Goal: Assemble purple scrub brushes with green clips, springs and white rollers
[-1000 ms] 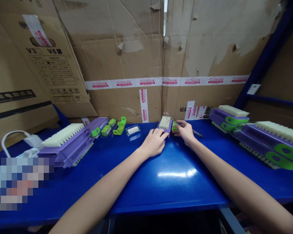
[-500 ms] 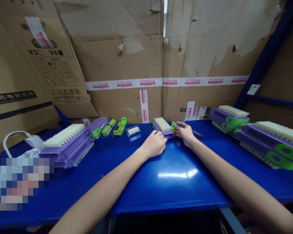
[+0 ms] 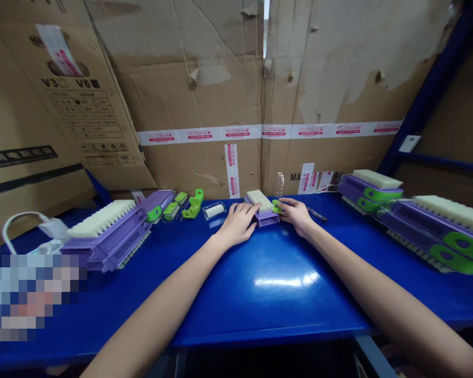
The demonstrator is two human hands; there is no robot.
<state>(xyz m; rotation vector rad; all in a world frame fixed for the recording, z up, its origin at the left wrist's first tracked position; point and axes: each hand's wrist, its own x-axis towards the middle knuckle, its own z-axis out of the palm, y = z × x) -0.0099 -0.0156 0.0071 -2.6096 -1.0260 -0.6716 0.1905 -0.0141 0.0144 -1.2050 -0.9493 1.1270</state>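
Observation:
A purple scrubbing brush point(image 3: 265, 214) with cream bristles sits on the blue table, directly ahead of me. My left hand point(image 3: 237, 222) holds its left side, with the fingers laid along the bristle edge and the thumb near the front. At its right side, my right hand point(image 3: 297, 215) pinches a small bright green plastic piece point(image 3: 276, 205), partly covered by the fingers. A thin metal coil spring point(image 3: 280, 184) rises above that green piece. Whether the green piece touches the brush cannot be made out.
Left of my hands lie a clear case with a white roll point(image 3: 214, 211), green parts point(image 3: 193, 205) and purple brushes point(image 3: 106, 231). More brushes point(image 3: 437, 226) stand right. A pen point(image 3: 317, 214) lies beside my right hand. Cardboard point(image 3: 205, 94) walls the back.
My left hand has shifted left on the brush and its fingers have spread from a tighter grip. The spring, leaning right before, now points upward. My right hand has moved slightly left.

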